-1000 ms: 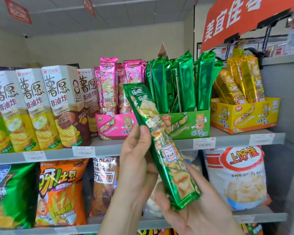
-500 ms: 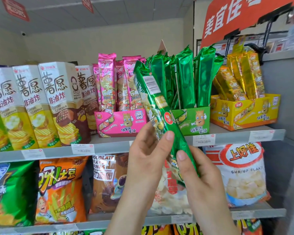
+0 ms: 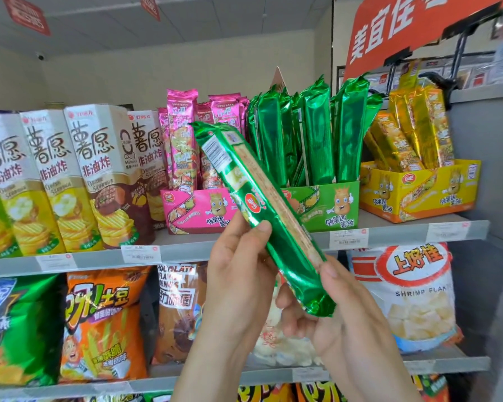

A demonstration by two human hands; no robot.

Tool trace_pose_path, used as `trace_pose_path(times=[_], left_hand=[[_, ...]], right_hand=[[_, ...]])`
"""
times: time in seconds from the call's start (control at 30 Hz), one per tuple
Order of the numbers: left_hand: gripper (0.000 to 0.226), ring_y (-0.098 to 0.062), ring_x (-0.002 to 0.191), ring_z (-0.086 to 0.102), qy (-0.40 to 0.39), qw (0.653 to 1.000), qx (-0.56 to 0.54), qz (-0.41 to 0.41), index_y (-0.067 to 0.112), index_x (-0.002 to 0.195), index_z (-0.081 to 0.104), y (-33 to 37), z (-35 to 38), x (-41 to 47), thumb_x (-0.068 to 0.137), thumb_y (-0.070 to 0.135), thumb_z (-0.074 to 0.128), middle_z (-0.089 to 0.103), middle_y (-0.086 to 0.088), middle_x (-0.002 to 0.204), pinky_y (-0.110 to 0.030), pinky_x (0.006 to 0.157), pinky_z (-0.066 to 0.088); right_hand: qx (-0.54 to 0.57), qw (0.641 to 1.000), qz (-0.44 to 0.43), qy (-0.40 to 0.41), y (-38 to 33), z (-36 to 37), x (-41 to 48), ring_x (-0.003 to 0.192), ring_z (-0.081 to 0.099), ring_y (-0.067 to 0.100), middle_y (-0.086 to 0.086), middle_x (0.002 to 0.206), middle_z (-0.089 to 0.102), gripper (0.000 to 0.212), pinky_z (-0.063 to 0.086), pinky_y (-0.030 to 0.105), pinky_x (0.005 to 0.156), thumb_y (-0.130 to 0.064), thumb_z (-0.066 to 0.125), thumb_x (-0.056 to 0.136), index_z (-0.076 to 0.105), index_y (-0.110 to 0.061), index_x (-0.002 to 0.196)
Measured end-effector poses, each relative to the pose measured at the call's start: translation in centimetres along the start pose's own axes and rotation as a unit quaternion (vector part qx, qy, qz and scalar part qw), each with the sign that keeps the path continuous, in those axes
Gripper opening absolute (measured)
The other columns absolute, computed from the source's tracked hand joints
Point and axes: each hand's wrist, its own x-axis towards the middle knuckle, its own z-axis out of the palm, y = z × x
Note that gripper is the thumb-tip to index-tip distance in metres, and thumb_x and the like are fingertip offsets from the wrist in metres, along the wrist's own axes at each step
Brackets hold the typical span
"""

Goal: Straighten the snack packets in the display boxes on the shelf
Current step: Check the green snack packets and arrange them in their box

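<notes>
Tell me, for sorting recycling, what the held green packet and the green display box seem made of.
The green packet looks like glossy metallised plastic film: mirror-like glare, crimped ends. The green display box is probably cardboard, fairly matte: flat, stiff printed walls.

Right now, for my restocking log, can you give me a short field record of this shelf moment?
held item: green packet, out of its box, tilted with the upper end to the left, barcode side facing the camera
left hand: grips the packet's middle
right hand: holds its lower end
green display box: packets standing upright
pink display box: left of the green one, packets upright
yellow display box: right of the green one, some packets leaning
</notes>
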Motion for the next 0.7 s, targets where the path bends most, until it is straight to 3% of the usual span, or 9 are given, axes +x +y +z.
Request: trace_pose_path(times=[0.07,0.13,0.2,0.23,0.3,0.33,0.43,0.57,0.7], left_hand=[[0.024,-0.030,0.080,0.053,-0.001,1.000,-0.020,-0.001,0.011,0.100,0.067,-0.2,-0.4,0.1,0.087,0.017,0.048,0.067,-0.017,0.100,-0.035,0.061,0.044],[0.039,-0.033,0.087,0.046,0.008,1.000,-0.007,-0.026,0.002,0.115,0.059,-0.2,-0.4,0.2,0.088,0.028,0.048,0.063,-0.021,0.111,-0.039,0.062,0.037],[0.054,-0.032,0.083,0.045,0.035,0.998,0.033,-0.032,0.004,0.116,0.059,-0.4,-0.5,0.3,0.084,0.047,0.057,0.056,-0.017,0.096,-0.039,0.062,0.039],[0.050,-0.029,0.082,0.051,0.046,0.997,0.062,-0.017,0.012,0.108,0.064,-0.4,-0.6,0.4,0.078,0.053,0.062,0.057,-0.013,0.090,-0.039,0.067,0.043],[0.036,-0.019,0.085,0.062,0.054,0.994,0.095,0.018,0.025,0.098,0.069,-0.3,-0.8,0.5,0.072,0.050,0.069,0.067,-0.002,0.088,-0.036,0.077,0.050],[0.036,-0.016,0.088,0.065,0.052,0.993,0.099,0.029,0.024,0.102,0.069,-0.2,-0.8,0.6,0.072,0.045,0.072,0.070,0.000,0.092,-0.034,0.079,0.053],[0.048,-0.019,0.094,0.070,0.052,0.994,0.084,0.038,0.015,0.123,0.059,0.0,-1.0,0.7,0.081,0.032,0.073,0.073,-0.004,0.104,-0.030,0.076,0.056],[0.048,-0.015,0.090,0.071,0.061,0.994,0.073,0.047,0.012,0.129,0.056,0.0,-1.2,0.8,0.085,0.030,0.064,0.074,-0.003,0.102,-0.026,0.072,0.056],[0.040,-0.019,0.078,0.063,0.075,0.996,0.036,0.038,0.006,0.120,0.058,0.4,-1.0,1.5,0.089,0.030,0.058,0.069,-0.005,0.090,-0.029,0.068,0.054]], right_hand=[[0.024,1.000,0.001,-0.007,-0.1,-0.3,0.2,0.057,0.059,0.025,0.019,0.076,0.067,0.067,0.044,0.035,0.055,-0.058,0.085,0.058,0.071,-0.017,0.110],[-0.005,1.000,-0.025,0.014,0.1,-0.5,0.0,0.063,0.064,0.024,0.016,0.082,0.071,0.065,0.047,0.036,0.059,-0.058,0.087,0.055,0.071,-0.024,0.109],[-0.087,0.993,-0.065,0.040,0.5,-0.3,-0.3,0.068,0.070,0.023,0.011,0.089,0.074,0.062,0.053,0.028,0.059,-0.061,0.085,0.056,0.070,-0.034,0.110],[-0.124,0.987,-0.090,0.054,0.8,-0.2,-0.4,0.072,0.072,0.022,0.008,0.093,0.075,0.058,0.055,0.026,0.061,-0.057,0.085,0.058,0.069,-0.038,0.110],[-0.187,0.969,-0.135,0.087,1.4,0.0,-0.7,0.080,0.073,0.016,-0.001,0.100,0.075,0.052,0.058,0.027,0.067,-0.039,0.085,0.064,0.067,-0.044,0.112],[-0.218,0.959,-0.150,0.102,1.6,0.1,-0.7,0.081,0.072,0.013,-0.005,0.102,0.075,0.053,0.059,0.030,0.069,-0.032,0.083,0.066,0.065,-0.047,0.113],[-0.291,0.931,-0.189,0.114,1.8,-0.1,-0.8,0.091,0.071,0.009,-0.013,0.107,0.073,0.056,0.059,0.031,0.077,-0.039,0.079,0.070,0.059,-0.052,0.121],[-0.365,0.901,-0.217,0.089,1.5,-0.9,-0.8,0.108,0.066,0.008,-0.020,0.122,0.066,0.057,0.055,0.035,0.089,-0.053,0.064,0.081,0.048,-0.050,0.135],[-0.443,0.851,-0.269,0.088,1.4,-0.8,-1.0,0.102,0.064,-0.007,-0.033,0.121,0.060,0.048,0.050,0.010,0.082,-0.046,0.054,0.092,0.043,-0.051,0.138]])
